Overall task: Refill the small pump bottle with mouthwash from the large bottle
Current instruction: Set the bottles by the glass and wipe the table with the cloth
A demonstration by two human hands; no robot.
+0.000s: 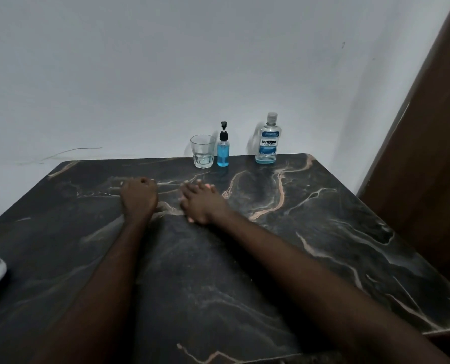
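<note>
Left grip [139, 196] clenched, empty; right grip [201, 203] released on the counter [323, 232]. Ahead of them, reaching for the pump bottle [223, 151] could topple the glass [202, 151] just beside it.

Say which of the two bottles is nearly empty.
The large Listerine bottle, rightmost in the row: only a thin blue layer sits at its base. The small pump bottle, beside the glass, is blue nearly to its shoulder.

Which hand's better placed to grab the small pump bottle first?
Right. The right hand rests nearer, fingers straight and pointing toward the small clear pump bottle of blue liquid; the left hand sits farther left, fingers curled.
</note>
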